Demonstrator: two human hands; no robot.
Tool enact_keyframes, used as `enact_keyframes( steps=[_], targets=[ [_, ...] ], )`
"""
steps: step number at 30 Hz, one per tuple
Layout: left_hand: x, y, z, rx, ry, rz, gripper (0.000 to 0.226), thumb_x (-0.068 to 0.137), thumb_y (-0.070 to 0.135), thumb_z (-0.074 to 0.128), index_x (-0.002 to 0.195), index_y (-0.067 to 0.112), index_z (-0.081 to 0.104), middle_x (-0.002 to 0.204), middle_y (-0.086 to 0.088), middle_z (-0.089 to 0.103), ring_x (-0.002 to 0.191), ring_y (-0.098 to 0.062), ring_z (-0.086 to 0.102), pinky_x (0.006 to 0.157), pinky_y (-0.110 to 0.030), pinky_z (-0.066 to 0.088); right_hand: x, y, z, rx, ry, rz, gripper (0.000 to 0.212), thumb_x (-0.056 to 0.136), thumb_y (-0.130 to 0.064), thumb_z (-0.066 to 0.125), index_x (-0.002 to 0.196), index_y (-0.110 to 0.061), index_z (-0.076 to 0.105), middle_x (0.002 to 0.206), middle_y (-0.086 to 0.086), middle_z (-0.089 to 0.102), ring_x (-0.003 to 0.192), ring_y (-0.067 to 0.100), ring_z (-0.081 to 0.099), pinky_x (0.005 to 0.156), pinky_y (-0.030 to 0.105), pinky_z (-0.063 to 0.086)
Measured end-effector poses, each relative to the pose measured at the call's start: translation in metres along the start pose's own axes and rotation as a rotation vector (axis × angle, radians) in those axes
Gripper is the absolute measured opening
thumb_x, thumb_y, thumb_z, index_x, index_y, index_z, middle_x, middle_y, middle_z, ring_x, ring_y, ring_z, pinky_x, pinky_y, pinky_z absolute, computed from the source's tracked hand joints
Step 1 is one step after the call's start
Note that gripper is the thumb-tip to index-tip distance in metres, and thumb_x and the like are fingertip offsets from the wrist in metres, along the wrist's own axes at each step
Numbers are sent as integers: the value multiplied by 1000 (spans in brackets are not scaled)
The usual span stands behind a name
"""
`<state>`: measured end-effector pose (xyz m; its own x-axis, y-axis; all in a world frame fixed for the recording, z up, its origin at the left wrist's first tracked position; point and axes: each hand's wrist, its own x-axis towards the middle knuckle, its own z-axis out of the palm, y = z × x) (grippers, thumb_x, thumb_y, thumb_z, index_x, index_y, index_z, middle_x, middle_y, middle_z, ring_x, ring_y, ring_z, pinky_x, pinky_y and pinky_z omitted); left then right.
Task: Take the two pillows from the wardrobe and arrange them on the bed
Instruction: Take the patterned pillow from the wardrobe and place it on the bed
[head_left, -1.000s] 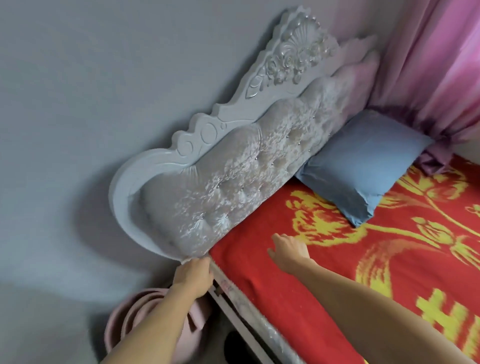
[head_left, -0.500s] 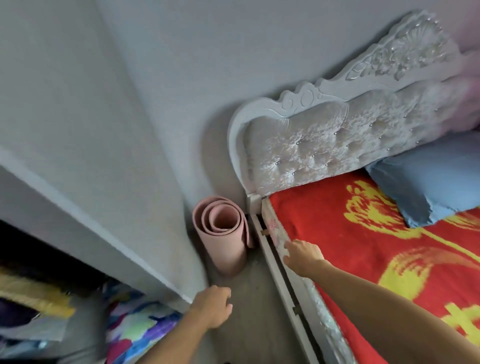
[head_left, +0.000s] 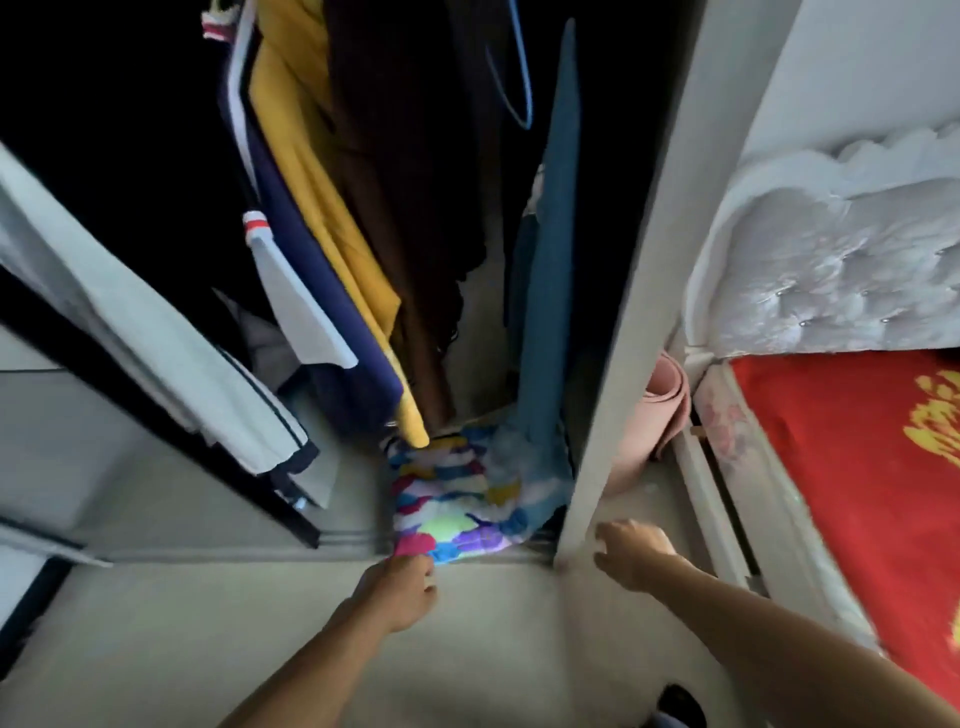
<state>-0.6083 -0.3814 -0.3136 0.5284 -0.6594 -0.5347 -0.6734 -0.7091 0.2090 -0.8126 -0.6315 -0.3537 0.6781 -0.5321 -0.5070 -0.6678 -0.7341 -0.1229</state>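
Note:
The wardrobe (head_left: 618, 332) stands open in front of me. On its floor lies a pillow (head_left: 452, 499) in a cover with many bright colours, partly under hanging clothes. My left hand (head_left: 400, 587) reaches to the pillow's near pink corner, fingers loosely curled and holding nothing. My right hand (head_left: 631, 553) hovers with fingers spread beside the foot of the wardrobe's white side panel. The bed (head_left: 841, 467) with its red and yellow blanket lies at the right. No other pillow is in view.
Yellow, brown, navy and white clothes (head_left: 332, 249) hang in the wardrobe, and a long blue cloth (head_left: 550, 291) drapes onto the pillow. A pink rolled mat (head_left: 662, 415) stands between wardrobe and tufted headboard (head_left: 831, 260). A black-framed door panel (head_left: 130, 338) slants at the left.
My view has swung left from the bed's head to the open wardrobe. Both hands left the bed's edge; the left one moved forward to the coloured pillow, the right one to the wardrobe's side panel.

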Motion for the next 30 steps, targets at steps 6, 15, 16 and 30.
enact_keyframes(
  steps=[6, 15, 16, 30],
  targets=[
    [-17, -106, 6, -46, -85, -159, 29, 85, 31, 48, 107, 15, 58, 116, -10, 64, 107, -29, 59, 87, -33, 49, 10, -113, 27, 14, -21, -84, 38, 89, -39, 49, 122, -21, 53, 127, 6, 60, 111, 29, 59, 89, 35, 49],
    [42, -162, 81, -215, -177, -220, 29, 84, 36, 53, 108, 21, 61, 116, -8, 67, 107, -27, 61, 83, -30, 48, 110, -132, 86, -85, -116, -12, 38, 88, -33, 52, 124, -20, 54, 132, 6, 57, 114, 28, 58, 91, 36, 49],
    [57, -170, 92, -209, -187, -221, 31, 84, 37, 53, 110, 22, 61, 117, -7, 66, 108, -26, 61, 84, -30, 48, 127, -131, 96, -92, -122, 2, 38, 88, -32, 53, 124, -20, 54, 132, 6, 57, 114, 28, 59, 91, 35, 48],
    [379, -199, 289, 61, -28, -35, 50, 86, 31, 54, 133, 20, 40, 133, -8, 48, 120, -27, 49, 99, -39, 42, 414, -80, 297, -412, -30, -15, 55, 95, -25, 45, 146, -21, 26, 156, 15, 22, 143, 37, 16, 116, 56, 13]
  ],
)
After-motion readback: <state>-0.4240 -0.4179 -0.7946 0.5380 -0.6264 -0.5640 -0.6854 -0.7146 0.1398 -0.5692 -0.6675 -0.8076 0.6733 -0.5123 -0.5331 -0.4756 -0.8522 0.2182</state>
